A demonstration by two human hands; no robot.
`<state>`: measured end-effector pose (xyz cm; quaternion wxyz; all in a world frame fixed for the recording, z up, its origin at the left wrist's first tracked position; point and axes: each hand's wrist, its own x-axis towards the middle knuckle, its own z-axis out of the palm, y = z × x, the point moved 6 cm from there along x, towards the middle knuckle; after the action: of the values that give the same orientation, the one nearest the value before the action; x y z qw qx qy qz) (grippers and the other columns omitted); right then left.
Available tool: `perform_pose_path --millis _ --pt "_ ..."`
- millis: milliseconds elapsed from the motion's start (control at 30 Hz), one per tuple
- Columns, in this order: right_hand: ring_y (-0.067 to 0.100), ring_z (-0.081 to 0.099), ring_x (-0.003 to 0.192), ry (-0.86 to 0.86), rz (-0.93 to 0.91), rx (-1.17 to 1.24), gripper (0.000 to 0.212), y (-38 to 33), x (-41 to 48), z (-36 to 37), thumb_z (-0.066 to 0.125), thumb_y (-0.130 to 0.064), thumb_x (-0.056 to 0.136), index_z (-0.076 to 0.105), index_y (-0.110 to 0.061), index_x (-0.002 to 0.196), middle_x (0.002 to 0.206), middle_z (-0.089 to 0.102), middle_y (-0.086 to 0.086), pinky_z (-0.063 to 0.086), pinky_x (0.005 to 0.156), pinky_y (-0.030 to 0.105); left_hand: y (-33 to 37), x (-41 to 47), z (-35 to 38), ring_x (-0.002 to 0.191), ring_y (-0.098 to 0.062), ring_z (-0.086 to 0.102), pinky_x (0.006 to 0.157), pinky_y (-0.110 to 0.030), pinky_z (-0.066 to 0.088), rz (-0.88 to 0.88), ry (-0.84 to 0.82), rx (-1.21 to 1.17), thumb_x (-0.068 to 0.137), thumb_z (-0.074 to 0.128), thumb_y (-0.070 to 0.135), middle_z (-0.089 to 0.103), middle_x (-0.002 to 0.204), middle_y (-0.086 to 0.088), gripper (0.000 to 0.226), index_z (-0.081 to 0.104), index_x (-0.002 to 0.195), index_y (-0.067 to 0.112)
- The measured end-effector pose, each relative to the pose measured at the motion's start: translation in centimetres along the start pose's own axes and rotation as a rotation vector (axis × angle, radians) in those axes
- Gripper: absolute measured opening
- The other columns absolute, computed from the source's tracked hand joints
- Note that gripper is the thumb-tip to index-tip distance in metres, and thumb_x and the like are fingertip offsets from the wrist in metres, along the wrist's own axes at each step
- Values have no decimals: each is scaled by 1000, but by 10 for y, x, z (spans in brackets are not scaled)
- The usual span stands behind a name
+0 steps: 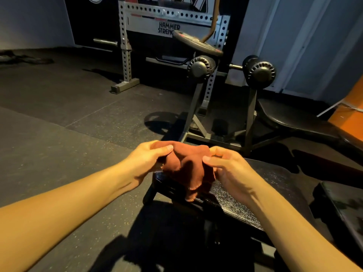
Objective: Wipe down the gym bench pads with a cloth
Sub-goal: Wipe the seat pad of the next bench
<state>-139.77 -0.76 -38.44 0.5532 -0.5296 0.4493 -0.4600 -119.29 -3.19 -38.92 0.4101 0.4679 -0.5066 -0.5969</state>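
Head view. The left hand (pixel 147 160) and right hand (pixel 228 169) meet just below frame centre, toward 6 o'clock. Between them is a rust-red cloth (pixel 186 167), bunched.

The left hand's thumb and fingers are curled and pinch the cloth's upper edge at its 10 o'clock side. The right hand's thumb and fingers are likewise curled and pinch the upper edge at the 2 o'clock side. The cloth's lower end droops toward 6 o'clock over the near corner of the black textured bench pad (pixel 255 195). Whether it touches the pad cannot be told.

A second black pad (pixel 345 211) lies at 3 o'clock of the first, apart from it.

Two black foam rollers (pixel 200 67) (pixel 259 70) stand on a steel frame at 12 to 1 o'clock of the hands. A weight plate (pixel 196 43) hangs above the left roller. A perforated grey rack (pixel 125 46) stands at 11 o'clock on the dark rubber floor (pixel 59 114).
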Motion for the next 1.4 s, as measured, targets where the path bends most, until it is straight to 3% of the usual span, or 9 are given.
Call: perform_pose_path --millis 200,367,567,700,800,933,1033,1233,1400 --pt "22 63 74 167 11 38 11 5 1 -11 64 -2 92 67 0 102 83 70 8 44 67 31 -18 6 4 101 -27 72 85 -36 54 -116 32 -80 78 80 8 72 116 -13 58 59 130 17" --pt "29 73 87 62 7 -244 50 3 2 -11 81 -6 82 63 -23 125 80 74 4 53 87 33 -8 9 -1 111 -26 62 93 -37 47 -83 -6 119 92 69 10 67 119 -6 27 71 114 26" --pt "12 61 70 90 -88 -809 9 -5 -5 6 77 -19 82 70 -20 76 77 68 3 50 68 33 -6 -3 7 86 -10 68 72 -22 47 -35 -147 708 80 85 16 73 93 4 23 75 99 25" --pt "22 70 86 28 70 -509 12 4 -1 14 77 -24 76 67 -18 78 86 71 8 55 82 43 4 -2 5 84 -4 68 78 -25 47 109 -96 696 85 82 22 73 86 7 7 78 88 27" --pt "16 67 75 -87 174 -454 4 15 9 26 74 -16 89 73 -13 92 79 71 1 51 70 29 10 1 3 78 4 63 71 -18 43 197 0 727 86 81 26 65 86 13 6 75 88 29" --pt "18 53 65 296 41 -589 11 -4 46 -15 71 -8 87 69 -9 76 66 57 2 36 57 29 7 19 -34 92 -11 63 81 -30 46 165 252 769 83 84 36 62 105 6 28 68 105 29" --pt "23 63 83 498 -117 -1007 26 -10 76 -37 57 -6 92 69 -23 108 90 68 0 51 68 35 -16 29 -49 94 -16 65 84 -31 47 -12 195 788 81 86 30 70 99 4 24 71 98 23" --pt "23 58 116 251 -271 -1351 57 60 86 37 59 -5 79 59 -30 130 125 61 -3 54 92 43 -55 35 -54 122 -26 60 108 -39 46 -266 53 887 83 85 24 63 131 -8 59 61 135 13" --pt "25 45 139 -177 -515 -1275 44 82 43 81 50 -19 100 52 -16 144 148 54 6 32 120 40 -70 38 -64 90 -21 65 79 -34 52 -386 107 605 88 60 -5 70 102 -11 20 68 92 13"
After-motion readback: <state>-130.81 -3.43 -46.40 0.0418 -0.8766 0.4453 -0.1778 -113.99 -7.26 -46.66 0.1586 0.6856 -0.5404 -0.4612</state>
